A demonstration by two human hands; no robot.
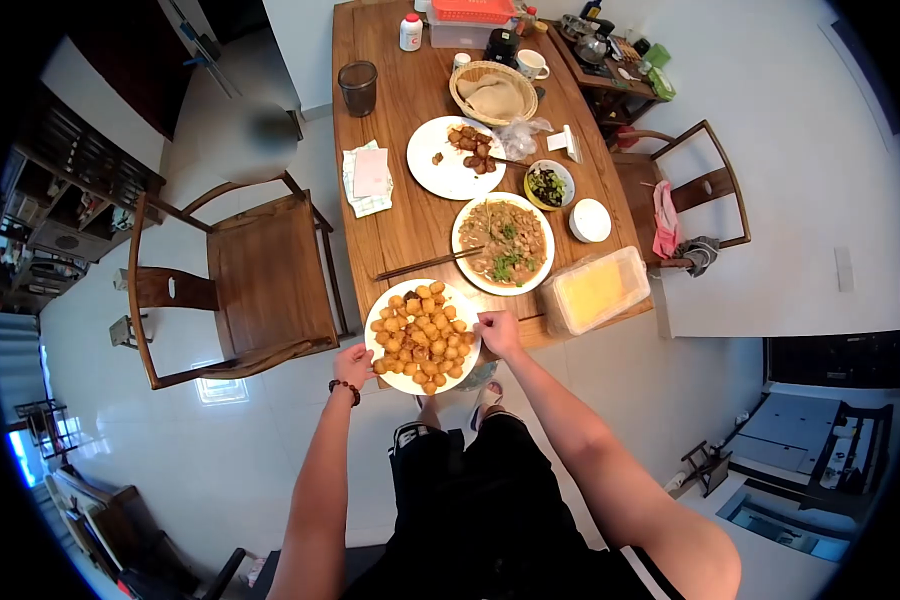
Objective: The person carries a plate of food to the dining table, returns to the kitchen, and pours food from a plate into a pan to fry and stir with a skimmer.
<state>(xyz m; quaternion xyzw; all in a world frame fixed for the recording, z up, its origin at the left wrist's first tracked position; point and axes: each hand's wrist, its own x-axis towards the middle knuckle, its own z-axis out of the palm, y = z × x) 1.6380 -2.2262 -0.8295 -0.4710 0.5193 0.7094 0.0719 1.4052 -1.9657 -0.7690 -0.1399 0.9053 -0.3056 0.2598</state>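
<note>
At the table edge point(536, 330) — left hand point(355, 364) and right hand point(498, 332) hold the plate point(464, 301), chopsticks point(428, 264) close.

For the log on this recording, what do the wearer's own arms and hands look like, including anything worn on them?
Both hands, left and right, are bare, without gloves. A bracelet of round, dark reddish-brown beads circles the left wrist; nothing is visible on the right wrist. No sleeve covers either forearm. Black fabric with a white stripe shows beside the right upper arm.
</note>
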